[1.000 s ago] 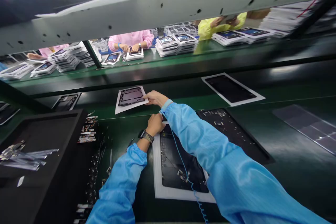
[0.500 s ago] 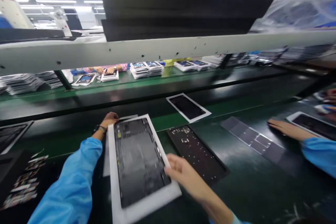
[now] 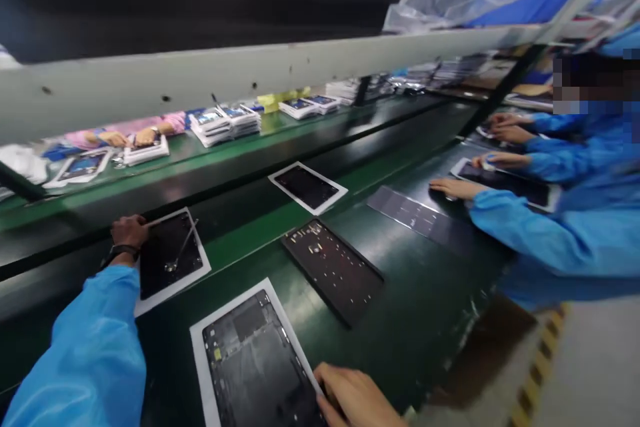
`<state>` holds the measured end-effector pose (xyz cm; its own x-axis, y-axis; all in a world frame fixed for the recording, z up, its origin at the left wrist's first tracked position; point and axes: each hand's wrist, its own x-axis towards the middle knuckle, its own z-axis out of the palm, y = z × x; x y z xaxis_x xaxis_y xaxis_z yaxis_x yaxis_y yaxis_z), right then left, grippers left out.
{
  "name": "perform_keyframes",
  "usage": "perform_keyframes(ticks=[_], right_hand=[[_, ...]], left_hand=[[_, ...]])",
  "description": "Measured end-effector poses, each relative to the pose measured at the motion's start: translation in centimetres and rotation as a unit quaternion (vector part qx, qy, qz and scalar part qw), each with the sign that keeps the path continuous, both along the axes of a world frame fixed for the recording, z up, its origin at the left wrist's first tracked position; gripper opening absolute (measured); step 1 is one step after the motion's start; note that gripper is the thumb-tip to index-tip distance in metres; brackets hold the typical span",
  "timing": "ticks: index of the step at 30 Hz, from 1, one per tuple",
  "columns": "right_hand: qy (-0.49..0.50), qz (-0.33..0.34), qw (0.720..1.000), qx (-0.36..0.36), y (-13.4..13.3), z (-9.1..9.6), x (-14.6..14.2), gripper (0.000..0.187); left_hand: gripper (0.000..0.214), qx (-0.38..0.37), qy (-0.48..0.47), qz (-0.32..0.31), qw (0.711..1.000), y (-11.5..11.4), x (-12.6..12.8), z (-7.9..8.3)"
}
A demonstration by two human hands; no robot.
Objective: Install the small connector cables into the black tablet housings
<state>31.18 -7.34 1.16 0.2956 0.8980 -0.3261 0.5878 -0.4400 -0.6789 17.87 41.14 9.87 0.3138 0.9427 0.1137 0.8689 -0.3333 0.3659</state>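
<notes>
My left hand point(image 3: 129, 232), with a dark band on its wrist, is closed at the far left edge of a black tablet panel point(image 3: 170, 243) on a white sheet. A thin cable point(image 3: 187, 240) lies across that panel. Nearer to me is a black tablet housing point(image 3: 250, 353) on white backing point(image 3: 198, 353), with a small yellow patch near its top left corner. My right hand point(image 3: 357, 397) grips its right edge between thumb and fingers. The frame's bottom edge cuts off the housing's lower part.
A dark tray point(image 3: 333, 273) with small bright parts lies right of the housing. Beyond it are another black panel point(image 3: 310, 188) and a clear film strip point(image 3: 407, 213). Co-workers in blue sleeves point(image 3: 545, 233) work at right. A pale beam point(image 3: 210, 77) crosses above the line.
My left hand has gone from beside the housing to the panel at left. My right hand and the housing are lower and nearer to me. The view has turned right.
</notes>
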Motion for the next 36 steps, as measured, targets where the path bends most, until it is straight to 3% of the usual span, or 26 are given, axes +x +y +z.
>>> perform_keyframes(ticks=[3,5,7,10,12,13,16,19,22,26,29,32,36], right_hand=[[-0.05,0.025,0.998,0.043,0.0,3.2,2.0,0.023],[-0.055,0.003,0.995,0.086,0.2,4.2,5.0,0.024],[-0.099,-0.054,0.985,0.131,0.6,4.2,8.7,0.022],[-0.176,-0.085,0.967,0.162,1.6,3.2,13.5,0.019],[-0.196,-0.041,0.966,0.164,2.7,2.6,15.4,0.019],[-0.205,-0.009,0.964,0.166,3.3,2.4,15.9,0.021],[-0.253,0.1,0.947,0.172,5.7,2.2,16.4,0.028],[-0.291,0.206,0.923,0.14,7.7,2.3,16.6,0.024],[-0.297,0.288,0.903,0.114,8.9,1.7,17.6,0.02],[-0.258,0.348,0.891,0.133,10.6,0.0,19.4,0.016],[-0.189,0.365,0.9,0.143,11.4,-0.6,19.7,0.036],[-0.151,0.325,0.914,0.189,11.1,-0.3,19.6,0.051],[-0.135,0.184,0.95,0.211,9.7,0.7,20.1,0.042]], left_hand=[[0.025,-0.008,-0.007,-0.016,1.0,-3.0,1.6,-0.5],[0.038,-0.038,-0.022,-0.052,0.998,-6.1,2.2,0.0],[0.042,-0.062,-0.059,-0.1,0.991,-10.4,1.7,1.5],[0.037,-0.017,-0.18,-0.128,0.975,-19.5,-1.6,4.5],[0.032,0.044,-0.226,-0.058,0.971,-26.0,-5.1,5.1],[0.032,0.055,-0.244,-0.007,0.968,-28.8,-7.1,4.7],[0.03,0.013,-0.189,0.119,0.975,-34.4,-13.1,0.2],[0.036,0.005,-0.104,0.142,0.984,-36.6,-17.6,-5.4],[0.036,0.041,-0.079,0.145,0.986,-38.2,-19.7,-8.4],[0.028,0.072,-0.066,0.151,0.984,-39.0,-19.6,-9.2],[0.027,0.079,-0.056,0.186,0.978,-38.5,-19.4,-9.2],[0.032,0.091,-0.027,0.26,0.961,-38.1,-19.6,-9.1],[0.033,0.059,0.04,0.295,0.953,-37.8,-20.0,-8.9]])
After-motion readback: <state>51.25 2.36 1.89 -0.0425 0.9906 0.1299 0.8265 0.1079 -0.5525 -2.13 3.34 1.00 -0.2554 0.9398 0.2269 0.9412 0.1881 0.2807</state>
